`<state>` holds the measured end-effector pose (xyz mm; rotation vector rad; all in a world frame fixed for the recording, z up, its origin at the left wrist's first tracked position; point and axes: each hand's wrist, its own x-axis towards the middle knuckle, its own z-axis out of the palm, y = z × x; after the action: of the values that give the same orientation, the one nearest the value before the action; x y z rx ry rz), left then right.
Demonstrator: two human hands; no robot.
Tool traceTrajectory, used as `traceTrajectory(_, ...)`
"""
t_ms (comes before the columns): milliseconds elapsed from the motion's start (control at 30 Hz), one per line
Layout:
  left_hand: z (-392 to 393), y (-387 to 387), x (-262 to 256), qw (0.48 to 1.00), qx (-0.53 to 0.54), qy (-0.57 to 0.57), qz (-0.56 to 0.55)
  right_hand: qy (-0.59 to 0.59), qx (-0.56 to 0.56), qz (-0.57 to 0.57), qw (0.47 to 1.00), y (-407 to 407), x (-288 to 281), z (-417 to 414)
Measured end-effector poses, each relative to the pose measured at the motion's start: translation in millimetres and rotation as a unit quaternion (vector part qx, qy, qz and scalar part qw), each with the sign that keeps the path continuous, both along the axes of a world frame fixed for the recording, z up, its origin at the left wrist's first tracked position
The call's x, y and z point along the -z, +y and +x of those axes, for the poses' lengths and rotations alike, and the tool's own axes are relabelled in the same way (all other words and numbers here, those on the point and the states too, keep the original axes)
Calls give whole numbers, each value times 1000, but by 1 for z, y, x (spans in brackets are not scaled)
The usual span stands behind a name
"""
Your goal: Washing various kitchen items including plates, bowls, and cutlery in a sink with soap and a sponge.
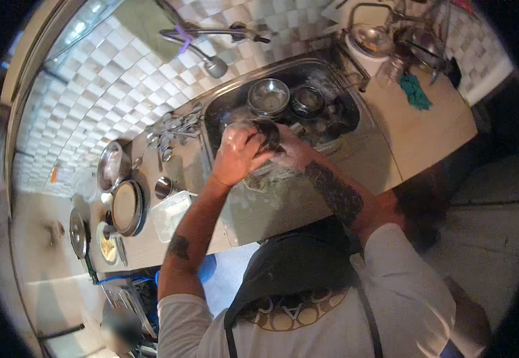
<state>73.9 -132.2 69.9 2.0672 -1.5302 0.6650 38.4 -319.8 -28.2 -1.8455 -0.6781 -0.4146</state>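
My left hand [240,152] and my right hand [293,145] meet over the near edge of the stainless steel sink [281,69]. Between them is a small dark vessel [269,134], perhaps a cup or bowl, partly hidden by my fingers. Both hands grip it, and the right one is blurred. Beyond them in the basin, a shiny round bowl [268,96] stands beside a smaller dark bowl [307,102]. Further items in the basin are too dark to name. A faucet with a flexible neck and grey spray head [216,67] hangs above the basin's left back corner.
Left of the sink, spoons and other cutlery [181,127] lie heaped on the counter. Further left are a metal bowl [112,166], stacked plates [125,208], a metal cup [164,187] and a clear plastic container [170,215]. A green cloth [415,91] lies at right.
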Motion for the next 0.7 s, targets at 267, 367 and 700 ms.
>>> traceTrajectory(267, -1, 3, 16, 981, 53, 93, 162, 147, 86, 52, 984, 4, -12, -1)
traceTrajectory(367, -5, -12, 22, 965, -32, 258, 27, 37, 223, -10, 974, -2, -31, 11)
traceTrajectory(700, 9, -20, 23, 958, -6, 286, 26, 323, 85, 81, 939, -34, -62, 32)
